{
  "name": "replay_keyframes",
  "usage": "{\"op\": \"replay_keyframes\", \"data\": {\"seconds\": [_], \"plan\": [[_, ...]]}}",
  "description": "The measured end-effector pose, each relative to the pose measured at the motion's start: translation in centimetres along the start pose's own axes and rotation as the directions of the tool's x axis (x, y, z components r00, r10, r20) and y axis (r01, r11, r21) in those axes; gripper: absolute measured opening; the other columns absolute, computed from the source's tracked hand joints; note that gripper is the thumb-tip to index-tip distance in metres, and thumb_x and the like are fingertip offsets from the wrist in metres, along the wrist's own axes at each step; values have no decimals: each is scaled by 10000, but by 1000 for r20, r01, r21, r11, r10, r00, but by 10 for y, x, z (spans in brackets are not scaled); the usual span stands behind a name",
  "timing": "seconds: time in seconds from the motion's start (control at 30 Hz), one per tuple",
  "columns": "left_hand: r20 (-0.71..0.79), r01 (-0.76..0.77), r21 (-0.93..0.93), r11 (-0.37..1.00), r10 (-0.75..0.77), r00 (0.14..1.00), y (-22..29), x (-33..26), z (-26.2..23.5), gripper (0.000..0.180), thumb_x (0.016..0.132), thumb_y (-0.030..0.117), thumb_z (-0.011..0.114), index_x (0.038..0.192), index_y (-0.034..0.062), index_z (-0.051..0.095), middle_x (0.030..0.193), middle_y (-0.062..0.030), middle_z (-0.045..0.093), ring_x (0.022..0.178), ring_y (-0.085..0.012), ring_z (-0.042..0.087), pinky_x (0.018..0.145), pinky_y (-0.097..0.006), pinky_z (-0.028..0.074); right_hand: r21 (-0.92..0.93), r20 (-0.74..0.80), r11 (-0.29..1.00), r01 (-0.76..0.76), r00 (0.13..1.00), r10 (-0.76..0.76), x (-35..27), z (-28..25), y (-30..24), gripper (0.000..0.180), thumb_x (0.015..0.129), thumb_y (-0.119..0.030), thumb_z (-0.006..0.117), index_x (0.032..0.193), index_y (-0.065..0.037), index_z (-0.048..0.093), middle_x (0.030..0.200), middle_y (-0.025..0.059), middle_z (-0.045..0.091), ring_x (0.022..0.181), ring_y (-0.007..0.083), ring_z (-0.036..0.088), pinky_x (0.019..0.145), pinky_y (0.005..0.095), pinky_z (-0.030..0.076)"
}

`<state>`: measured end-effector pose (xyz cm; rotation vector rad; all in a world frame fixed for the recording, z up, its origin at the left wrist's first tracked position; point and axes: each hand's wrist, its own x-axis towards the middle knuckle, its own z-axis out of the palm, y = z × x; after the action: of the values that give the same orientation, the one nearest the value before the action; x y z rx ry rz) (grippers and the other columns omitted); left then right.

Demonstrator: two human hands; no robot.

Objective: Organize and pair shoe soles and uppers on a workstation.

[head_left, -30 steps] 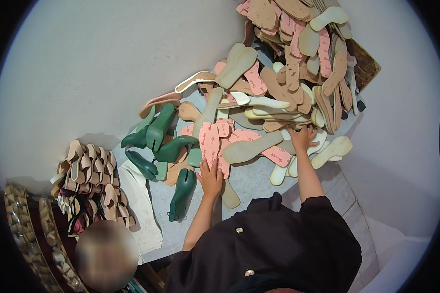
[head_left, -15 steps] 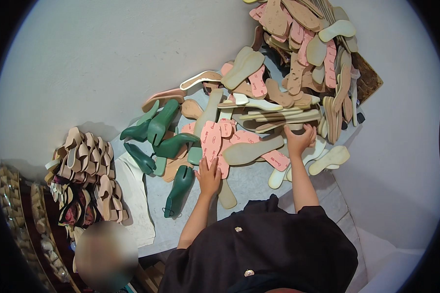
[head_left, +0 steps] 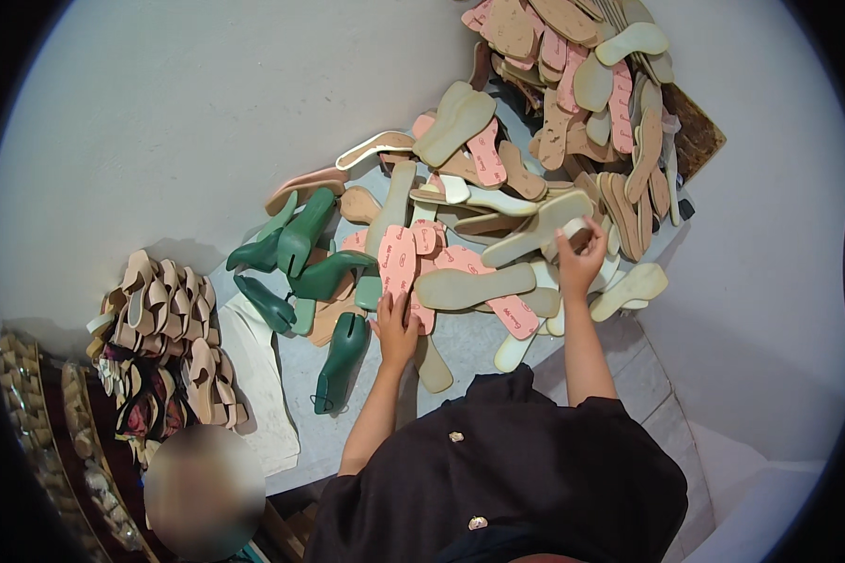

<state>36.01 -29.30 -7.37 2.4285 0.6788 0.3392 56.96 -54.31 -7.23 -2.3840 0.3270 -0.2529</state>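
My left hand lies with its fingers stretched over the lower end of a pink printed insole, which rests on other insoles. My right hand is closed at the right end of a pale greenish-beige insole. A small whitish piece shows at those fingertips; its kind is unclear. Just in front lies another beige insole, across a pink one. Beside my left hand is a dark green shoe last, and several more green lasts lie behind it.
A high heap of beige, tan and pink insoles fills the far right of the table. Stacked sandals stand at the left beside a white cloth. Walls close off the back and right. A blurred round patch covers something lower left.
My right hand has drawn a beige insole from the stack, tilting it and bringing it forward over the others. My left hand stays on the pink insole. The whole view has shifted slightly.
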Motion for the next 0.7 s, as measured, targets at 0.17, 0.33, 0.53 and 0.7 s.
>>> {"op": "replay_keyframes", "data": {"seconds": [0.17, 0.33, 0.53, 0.7], "plan": [[13, 1, -31, 1000, 0, 1000, 14, 12, 5, 485, 810, 226, 517, 1284, 184, 424, 1385, -179, 272, 1277, -344, 256, 980, -580, 179, 16, 1, 1000, -2, 1000, 2, 45, -21, 22, 536, 626, -356, 705, 1090, -114, 592, 1327, 98, 377, 1248, 312, 246, 934, 622, 107], [-6, -7, -74, 997, 6, 1000, 55, 43, 21, 490, 801, 216, 527, 1279, 176, 422, 1376, -178, 281, 1269, -339, 267, 977, -571, 190, 49, -12, 998, 25, 1000, -25, 57, -36, 20, 525, 633, -342, 697, 1091, -110, 588, 1319, 98, 382, 1237, 306, 257, 933, 609, 119], [8, -74, -107, 991, 75, 997, 86, 48, 36, 498, 791, 205, 540, 1273, 167, 420, 1365, -177, 292, 1259, -333, 279, 974, -560, 203, 102, -66, 995, 1, 998, 6, 2, -23, -29, 513, 642, -324, 688, 1093, -105, 582, 1309, 97, 388, 1224, 299, 271, 931, 593, 132], [-2, -99, -104, 990, 99, 995, 68, 45, 12, 504, 782, 195, 550, 1268, 160, 418, 1356, -177, 301, 1250, -328, 290, 970, -551, 213, 166, -67, 986, -6, 998, 18, -48, -6, -64, 503, 649, -310, 680, 1095, -101, 578, 1300, 97, 394, 1213, 293, 282, 929, 580, 143]]}}
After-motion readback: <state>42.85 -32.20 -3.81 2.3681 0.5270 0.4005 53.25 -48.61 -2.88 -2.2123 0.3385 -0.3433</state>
